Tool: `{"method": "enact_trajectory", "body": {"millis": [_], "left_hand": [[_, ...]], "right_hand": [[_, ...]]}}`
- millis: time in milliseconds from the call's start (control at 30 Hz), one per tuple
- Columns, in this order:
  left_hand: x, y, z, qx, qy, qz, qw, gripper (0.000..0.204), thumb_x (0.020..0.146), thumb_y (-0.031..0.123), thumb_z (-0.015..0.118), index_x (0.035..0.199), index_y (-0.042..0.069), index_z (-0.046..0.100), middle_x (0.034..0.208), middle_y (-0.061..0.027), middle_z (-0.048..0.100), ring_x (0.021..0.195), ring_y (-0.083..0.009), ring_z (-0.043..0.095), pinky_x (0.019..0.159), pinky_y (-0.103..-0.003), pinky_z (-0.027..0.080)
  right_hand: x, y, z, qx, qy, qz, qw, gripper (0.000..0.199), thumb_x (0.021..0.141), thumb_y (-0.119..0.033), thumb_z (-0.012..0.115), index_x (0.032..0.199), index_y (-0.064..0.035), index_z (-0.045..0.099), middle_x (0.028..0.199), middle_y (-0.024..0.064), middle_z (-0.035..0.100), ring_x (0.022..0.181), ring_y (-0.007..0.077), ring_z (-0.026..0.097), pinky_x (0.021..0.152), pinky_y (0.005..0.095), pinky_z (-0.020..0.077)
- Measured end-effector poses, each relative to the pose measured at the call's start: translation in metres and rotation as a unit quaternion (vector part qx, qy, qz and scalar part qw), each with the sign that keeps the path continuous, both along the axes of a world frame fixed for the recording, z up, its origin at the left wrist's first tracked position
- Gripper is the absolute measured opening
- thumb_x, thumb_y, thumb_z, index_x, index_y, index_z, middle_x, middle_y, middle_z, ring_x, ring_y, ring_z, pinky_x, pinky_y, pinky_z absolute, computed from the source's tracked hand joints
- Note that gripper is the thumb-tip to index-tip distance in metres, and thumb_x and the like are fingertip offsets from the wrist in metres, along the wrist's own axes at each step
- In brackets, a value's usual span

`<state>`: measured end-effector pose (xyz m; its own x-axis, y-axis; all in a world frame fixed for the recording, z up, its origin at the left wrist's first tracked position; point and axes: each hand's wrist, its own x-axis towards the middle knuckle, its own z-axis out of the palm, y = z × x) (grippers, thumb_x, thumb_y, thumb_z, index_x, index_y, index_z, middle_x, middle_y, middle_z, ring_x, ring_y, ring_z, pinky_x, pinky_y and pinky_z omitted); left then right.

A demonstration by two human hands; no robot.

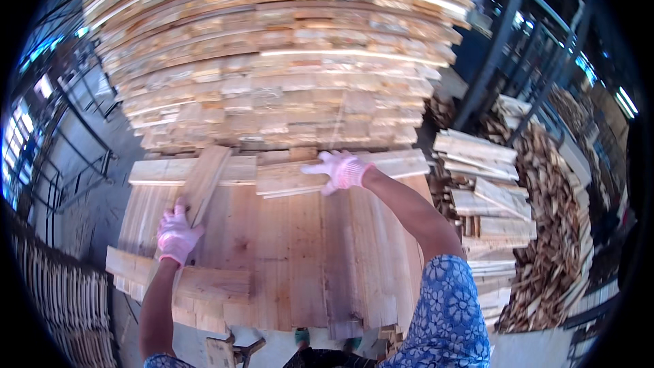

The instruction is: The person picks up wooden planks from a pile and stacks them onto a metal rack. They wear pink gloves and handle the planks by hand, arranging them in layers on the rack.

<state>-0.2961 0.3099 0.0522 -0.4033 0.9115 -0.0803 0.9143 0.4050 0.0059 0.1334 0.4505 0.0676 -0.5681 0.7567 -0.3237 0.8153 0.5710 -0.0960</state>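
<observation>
My left hand [177, 233], in a pink-white glove, grips the near end of a narrow wooden plank [203, 184] that slants away across the pile. Farther off my right hand [343, 170], gloved the same, lies flat with fingers spread on a crosswise board [402, 163] at the far edge of the pile. Both rest on a low stack of pale boards [300, 252] laid lengthwise in front of me.
A tall wall of stacked planks [286, 54] rises right behind the low stack. Heaps of offcuts and short boards [538, 232] lie to the right beside dark metal posts [497, 41]. A metal railing [75, 163] and more stacked wood [61, 293] are on the left.
</observation>
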Motion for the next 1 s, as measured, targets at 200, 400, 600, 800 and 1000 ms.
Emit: {"method": "enact_trajectory", "body": {"millis": [200, 400, 600, 800, 1000], "left_hand": [[-0.002, 0.011, -0.006, -0.016, 0.013, -0.005, 1.000, 0.100, 0.079, 0.050, 0.079, 0.160, 0.027, 0.025, 0.147, -0.0210, 0.047, 0.135, -0.0412, 0.051, 0.109, -0.050, 0.045], [0.009, 0.002, 0.008, -0.013, 0.005, -0.034, 0.999, 0.090, 0.082, 0.052, 0.075, 0.155, 0.024, 0.030, 0.139, -0.0202, 0.054, 0.133, -0.0415, 0.052, 0.108, -0.052, 0.045], [0.008, 0.003, 0.017, -0.072, -0.008, -0.022, 0.997, 0.096, 0.084, 0.049, 0.074, 0.161, 0.025, 0.022, 0.155, -0.0212, 0.040, 0.139, -0.0398, 0.047, 0.111, -0.054, 0.043], [0.012, 0.004, 0.011, -0.051, -0.009, -0.019, 0.998, 0.097, 0.081, 0.046, 0.076, 0.162, 0.025, 0.025, 0.152, -0.0198, 0.044, 0.137, -0.0397, 0.050, 0.110, -0.049, 0.047], [0.011, -0.025, 0.050, 0.059, -0.110, -0.019, 0.992, 0.099, 0.078, 0.032, 0.076, 0.163, 0.021, 0.027, 0.151, -0.0242, 0.046, 0.139, -0.0425, 0.047, 0.114, -0.047, 0.044]], "right_hand": [[0.010, 0.001, 0.008, -0.006, 0.003, 0.002, 1.000, 0.086, 0.086, -0.052, 0.074, 0.161, -0.0366, 0.034, 0.159, 0.0234, 0.037, 0.140, 0.0451, 0.044, 0.116, 0.0524, 0.0374], [0.016, -0.002, 0.011, -0.006, 0.010, 0.029, 1.000, 0.085, 0.082, -0.050, 0.074, 0.159, -0.0349, 0.039, 0.149, 0.0267, 0.046, 0.135, 0.0439, 0.049, 0.112, 0.0488, 0.0422], [-0.003, -0.004, 0.016, -0.036, -0.024, -0.018, 0.999, 0.087, 0.082, -0.045, 0.079, 0.159, -0.0369, 0.038, 0.146, 0.0246, 0.046, 0.136, 0.0429, 0.047, 0.112, 0.0465, 0.0418], [0.009, -0.002, 0.003, 0.042, -0.007, 0.021, 0.999, 0.082, 0.087, -0.050, 0.074, 0.159, -0.0386, 0.038, 0.152, 0.0208, 0.043, 0.137, 0.0414, 0.046, 0.116, 0.0463, 0.0378], [0.016, -0.009, -0.017, 0.120, -0.005, 0.035, 0.992, 0.086, 0.086, -0.055, 0.072, 0.161, -0.0349, 0.035, 0.157, 0.0198, 0.040, 0.143, 0.0409, 0.040, 0.119, 0.0495, 0.0318]]}}
